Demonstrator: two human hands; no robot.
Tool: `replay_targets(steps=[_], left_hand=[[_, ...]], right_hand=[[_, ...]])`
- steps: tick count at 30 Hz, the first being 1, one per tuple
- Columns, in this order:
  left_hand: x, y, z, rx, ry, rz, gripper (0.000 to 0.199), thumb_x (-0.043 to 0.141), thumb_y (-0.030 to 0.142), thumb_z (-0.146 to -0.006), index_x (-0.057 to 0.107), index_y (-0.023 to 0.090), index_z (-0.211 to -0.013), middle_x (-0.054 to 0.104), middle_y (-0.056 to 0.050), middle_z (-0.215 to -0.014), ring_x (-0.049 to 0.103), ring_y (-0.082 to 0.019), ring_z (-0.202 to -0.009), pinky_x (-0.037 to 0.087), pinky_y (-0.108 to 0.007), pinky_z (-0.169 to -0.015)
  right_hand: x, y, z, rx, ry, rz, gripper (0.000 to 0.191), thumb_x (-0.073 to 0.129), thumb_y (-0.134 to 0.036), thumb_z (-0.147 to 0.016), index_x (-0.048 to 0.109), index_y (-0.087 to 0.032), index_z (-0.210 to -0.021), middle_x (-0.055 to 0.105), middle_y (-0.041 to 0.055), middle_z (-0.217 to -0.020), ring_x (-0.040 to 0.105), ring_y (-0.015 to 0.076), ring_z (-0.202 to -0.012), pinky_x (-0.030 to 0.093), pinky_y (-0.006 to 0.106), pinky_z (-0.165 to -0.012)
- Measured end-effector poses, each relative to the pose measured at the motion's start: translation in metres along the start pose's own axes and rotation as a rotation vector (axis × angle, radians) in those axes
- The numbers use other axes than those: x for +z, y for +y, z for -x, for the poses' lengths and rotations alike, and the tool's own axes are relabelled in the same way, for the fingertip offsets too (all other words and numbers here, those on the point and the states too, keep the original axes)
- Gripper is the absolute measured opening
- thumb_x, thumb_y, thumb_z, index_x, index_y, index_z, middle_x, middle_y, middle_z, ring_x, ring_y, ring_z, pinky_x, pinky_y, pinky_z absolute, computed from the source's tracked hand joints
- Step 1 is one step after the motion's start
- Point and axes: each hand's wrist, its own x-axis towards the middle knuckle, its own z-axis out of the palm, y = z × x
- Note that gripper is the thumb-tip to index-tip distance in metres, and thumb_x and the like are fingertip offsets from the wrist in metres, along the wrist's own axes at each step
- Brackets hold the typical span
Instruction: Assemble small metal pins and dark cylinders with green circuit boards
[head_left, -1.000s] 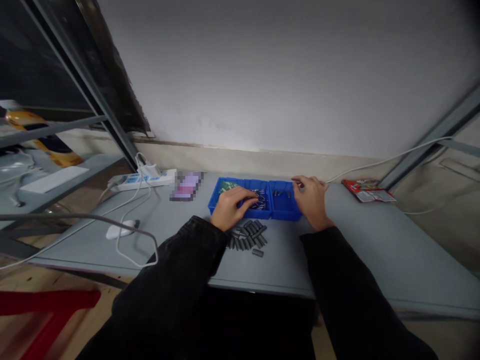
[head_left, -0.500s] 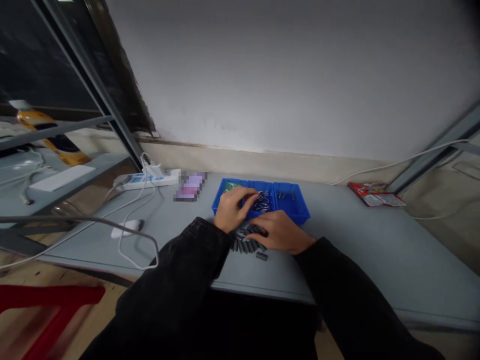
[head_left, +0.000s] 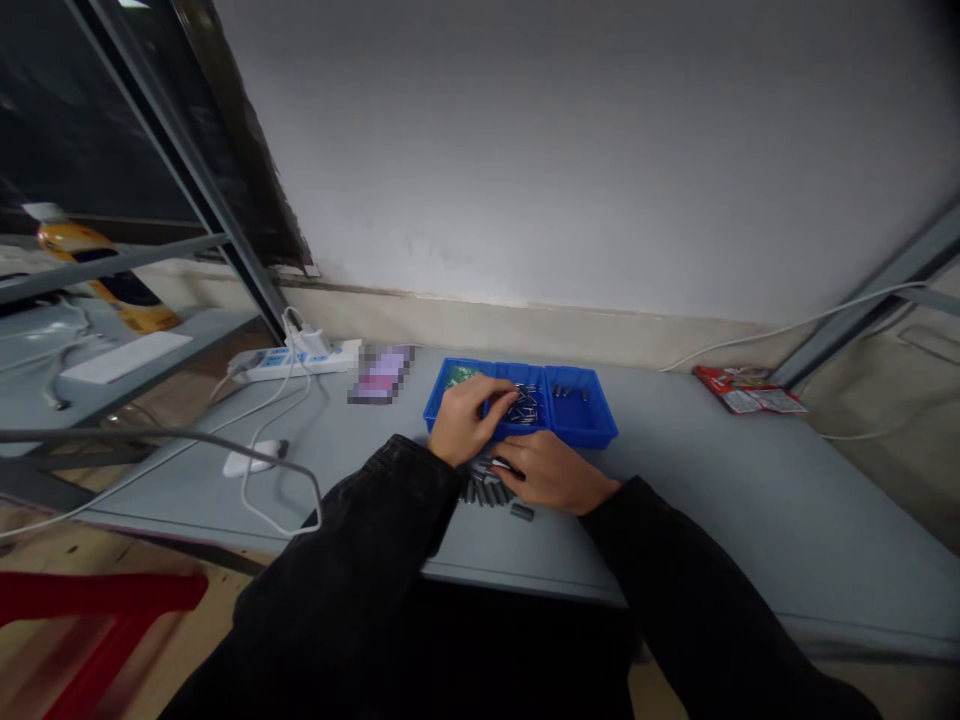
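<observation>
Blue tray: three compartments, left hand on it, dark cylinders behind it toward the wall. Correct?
No: the head view shows the dark cylinders in front of the blue tray, nearer the person. The three compartments and left hand on it are as stated.

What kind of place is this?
It looks like a small workbench area: a grey table holds a blue compartment tray of small metal parts, with a power strip nearby.

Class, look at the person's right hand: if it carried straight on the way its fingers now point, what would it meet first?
Probably the pile of small dark cylinders just under the fingertips of the right hand; if it clears them, the left hand comes next. Depth is unclear.
</observation>
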Motion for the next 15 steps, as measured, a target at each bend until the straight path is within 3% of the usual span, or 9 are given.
replay_targets(steps=[3,9,15], left_hand=[[0.000,-0.001,0.000,0.012,0.005,-0.002,0.013,0.060,0.025,-0.096,0.069,0.016,-0.101,0.071,-0.005,-0.091,0.063,-0.013,-0.077,0.053,-0.029,-0.075],[-0.002,-0.001,0.000,0.025,-0.033,0.018,0.015,0.058,0.024,-0.097,0.068,0.016,-0.105,0.070,-0.006,-0.094,0.063,-0.014,-0.082,0.052,-0.030,-0.080],[-0.001,-0.001,0.000,0.065,-0.085,0.016,0.021,0.062,0.029,-0.095,0.068,0.016,-0.110,0.071,-0.006,-0.094,0.063,-0.015,-0.082,0.054,-0.033,-0.081]], right_hand=[[-0.003,0.001,0.000,0.019,0.145,-0.017,0.014,0.055,-0.022,-0.094,0.061,-0.017,-0.082,0.065,0.0018,-0.072,0.059,0.0141,-0.065,0.042,0.029,-0.061],[-0.011,0.012,0.001,0.198,0.556,-0.081,0.014,0.056,-0.024,-0.096,0.063,-0.018,-0.107,0.069,0.0009,-0.078,0.062,0.0113,-0.061,0.048,0.024,-0.061],[-0.014,0.027,0.005,0.373,0.661,-0.243,0.017,0.056,-0.033,-0.097,0.061,-0.021,-0.109,0.073,0.0038,-0.091,0.070,0.0155,-0.069,0.057,0.028,-0.067]])
